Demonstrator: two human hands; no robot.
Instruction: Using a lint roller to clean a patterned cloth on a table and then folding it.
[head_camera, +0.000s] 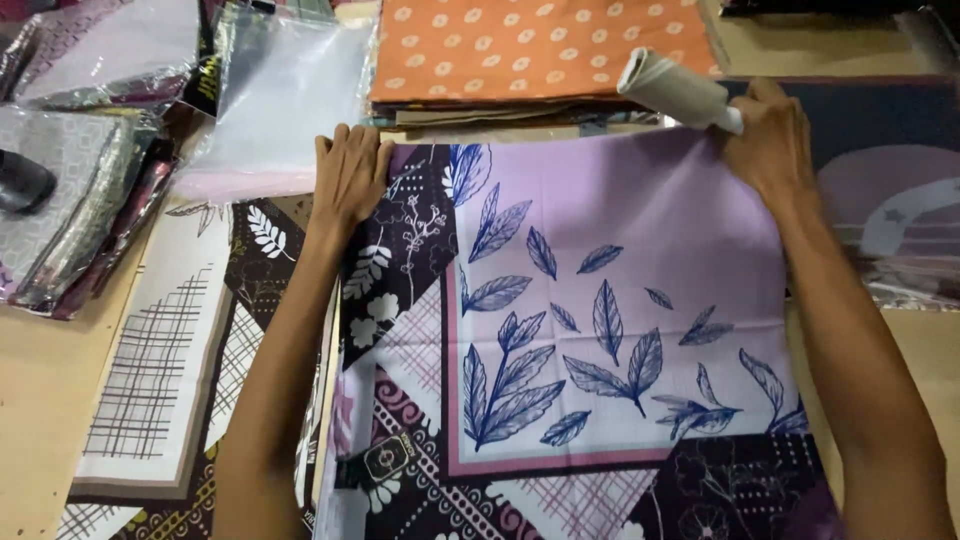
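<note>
Fabric-strewn tabletop (40, 400) is filling the frame, with an orange dotted cloth stack (530, 45) at upper centre. A lilac leaf-print scarf (620, 300) is lying flat mid-frame, its long axis running top to bottom. The left hand (350, 175) is pressing its upper left corner, fingers flat and spread. The right hand (765, 140) is gripping a lint roller (675, 90), pointing toward upper left.

Tan table (40, 400); lilac leaf-print cloth (640, 300), checked brown cloth (160, 370), orange dotted fabric stack (530, 45), clear plastic bags (280, 90)
</note>
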